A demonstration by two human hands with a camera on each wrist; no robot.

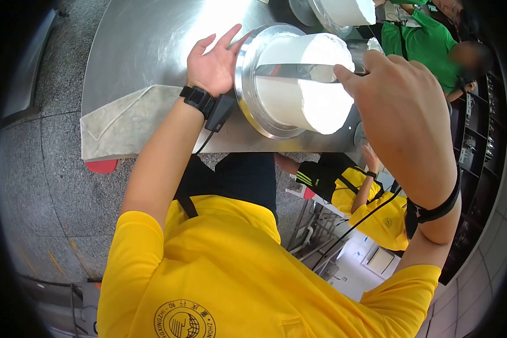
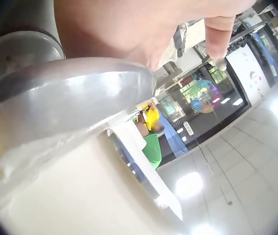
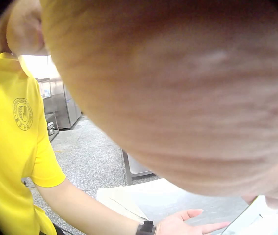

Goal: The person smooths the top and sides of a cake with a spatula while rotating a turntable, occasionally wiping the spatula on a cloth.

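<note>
A tall cake (image 1: 328, 104) coated in white cream stands on a round metal turntable (image 1: 245, 90). My left hand (image 1: 213, 66) is at the turntable's near-left rim, palm up with fingers spread; its fingertips meet the edge. In the left wrist view that hand lies right behind the shiny rim (image 2: 90, 83). My right hand (image 1: 403, 107) grips a palette knife (image 1: 296, 71), thumb and index finger toward its blade, with the handle hidden in the fist. The long flat blade runs down along the cake's side, its tip close to the turntable.
A folded grey cloth (image 1: 127, 121) lies on the steel table (image 1: 135, 56), left of the turntable. Another white cake (image 1: 349, 11) on a stand is across the table, near a person in green (image 1: 419, 36). Someone in yellow (image 1: 355, 188) stands at the right.
</note>
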